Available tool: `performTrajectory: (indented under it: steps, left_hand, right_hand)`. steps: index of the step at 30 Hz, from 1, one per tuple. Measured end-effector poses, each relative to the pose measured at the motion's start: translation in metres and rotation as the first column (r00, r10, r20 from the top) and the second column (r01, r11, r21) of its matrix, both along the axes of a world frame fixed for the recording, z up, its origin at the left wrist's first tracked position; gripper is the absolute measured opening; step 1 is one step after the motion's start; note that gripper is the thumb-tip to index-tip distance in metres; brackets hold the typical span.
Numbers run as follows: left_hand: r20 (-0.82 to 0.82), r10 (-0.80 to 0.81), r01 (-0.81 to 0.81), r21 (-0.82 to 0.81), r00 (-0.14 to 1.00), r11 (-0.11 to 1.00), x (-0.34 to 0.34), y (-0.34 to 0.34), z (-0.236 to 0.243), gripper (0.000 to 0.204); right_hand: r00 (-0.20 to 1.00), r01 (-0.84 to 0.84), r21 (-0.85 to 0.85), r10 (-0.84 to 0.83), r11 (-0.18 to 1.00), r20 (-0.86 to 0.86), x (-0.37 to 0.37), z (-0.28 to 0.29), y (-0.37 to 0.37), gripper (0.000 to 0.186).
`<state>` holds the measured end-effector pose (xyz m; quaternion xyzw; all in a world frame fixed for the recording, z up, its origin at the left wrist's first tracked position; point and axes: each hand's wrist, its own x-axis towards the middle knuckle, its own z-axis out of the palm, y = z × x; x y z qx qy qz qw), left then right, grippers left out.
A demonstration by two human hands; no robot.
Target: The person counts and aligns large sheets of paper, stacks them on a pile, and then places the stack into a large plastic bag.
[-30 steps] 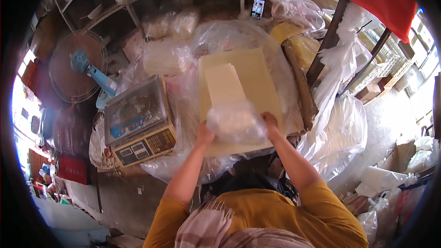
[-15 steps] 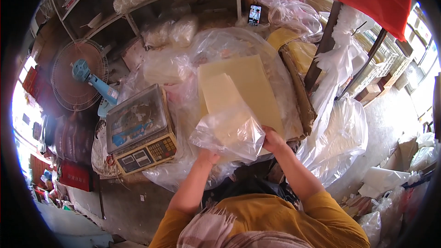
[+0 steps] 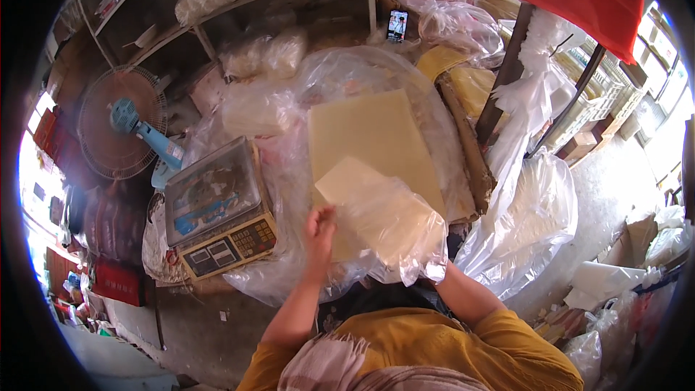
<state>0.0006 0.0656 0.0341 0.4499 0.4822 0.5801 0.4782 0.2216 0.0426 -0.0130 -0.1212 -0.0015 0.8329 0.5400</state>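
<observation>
Crinkled clear plastic bag holding a pale yellow sheet (image 3: 387, 217) is lifted over the near edge of the large pale yellow stack of sheets (image 3: 369, 137) on the plastic-draped tabletop (image 3: 289, 166). Left hand (image 3: 318, 228) pinches the bag's left edge, fingers closed on it. Right hand is hidden beneath the bag; its grip cannot be told. Just left stands the grey electronic scale (image 3: 217, 206). Bulging clear sacks (image 3: 528, 224) crowd the right side.
</observation>
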Motion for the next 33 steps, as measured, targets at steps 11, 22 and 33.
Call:
performTrajectory:
  steps: [11, 22, 33]
  left_hand:
    - [-0.161, -0.21, 0.225, 0.084, 0.964, 0.971, -0.017, 0.067, -0.008, 0.03]
    - [0.012, -0.016, 0.019, -0.364, 1.0, 0.931, -0.011, 0.066, -0.047, 0.033]
    - [-0.719, -0.176, 0.202, -0.05, 0.673, 0.978, -0.015, 0.1, 0.012, 0.027]
  right_hand:
    - [0.955, 0.046, -0.029, -0.035, 0.999, 0.294, -0.019, 0.042, 0.057, 0.03]
    - [-0.502, -0.095, 0.484, -0.462, 0.87, 0.731, -0.015, -0.069, 0.088, 0.025]
    - [-0.314, -0.492, 0.568, -0.743, 0.66, 0.591, -0.005, -0.065, 0.12, 0.061]
